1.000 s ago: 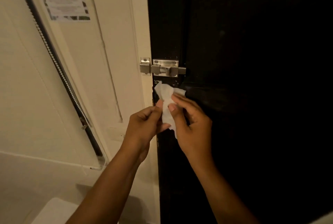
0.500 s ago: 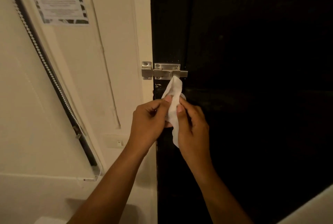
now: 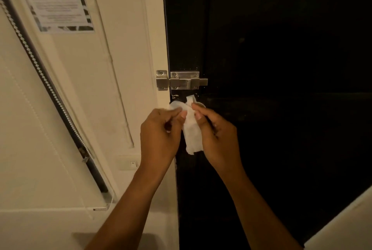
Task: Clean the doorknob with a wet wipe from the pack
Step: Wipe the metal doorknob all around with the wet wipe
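Note:
Both hands hold a white wet wipe (image 3: 192, 133) in front of the dark door (image 3: 281, 68), just below the metal slide bolt (image 3: 182, 83). My left hand (image 3: 159, 135) pinches the wipe's upper left part. Its upper right edge is pinched by my right hand (image 3: 216, 135). The wipe hangs down between them, partly unfolded. A thin pale curved edge (image 3: 201, 105) shows behind my right fingers; I cannot tell if it is the doorknob. The wipe pack is out of view.
The cream door frame (image 3: 153, 38) runs down left of the door. A printed notice (image 3: 58, 0) is stuck on the wall at upper left, beside a dark blind rail with a bead chain (image 3: 50, 88). A wall switch (image 3: 128, 162) sits low left. A pale surface corner (image 3: 342, 227) lies bottom right.
The hands have spread the wipe wider; it was bunched upright half a second ago. The view has shifted so the bolt and hands sit slightly higher and more central.

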